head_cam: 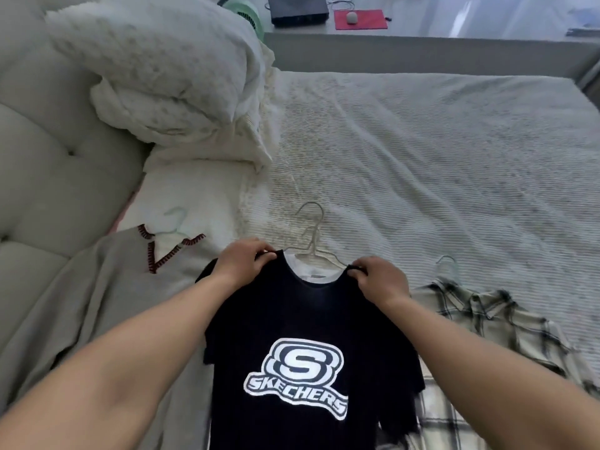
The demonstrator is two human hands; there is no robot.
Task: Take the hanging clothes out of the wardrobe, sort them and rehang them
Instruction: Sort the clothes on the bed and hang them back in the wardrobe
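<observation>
A black T-shirt (292, 319) with a white Skechers logo lies on the bed (422, 157) in front of me. My left hand (242, 264) pinches its left shoulder at the collar. My right hand (380, 280) pinches its right shoulder. A pale wire hanger (313, 235) pokes out of the neck opening, over a white garment underneath. To the left lies a grey V-neck garment (107, 287) with dark red trim on a faint hanger. On the right lies a green-and-white plaid shirt (487, 323) with a hanger hook at its collar.
A pile of white pillows and a crumpled duvet (162, 76) sits at the head of the bed, against a padded headboard (48, 141) on the left. Beyond the bed stands a desk (422, 43) with a laptop, a red mouse pad and a green fan.
</observation>
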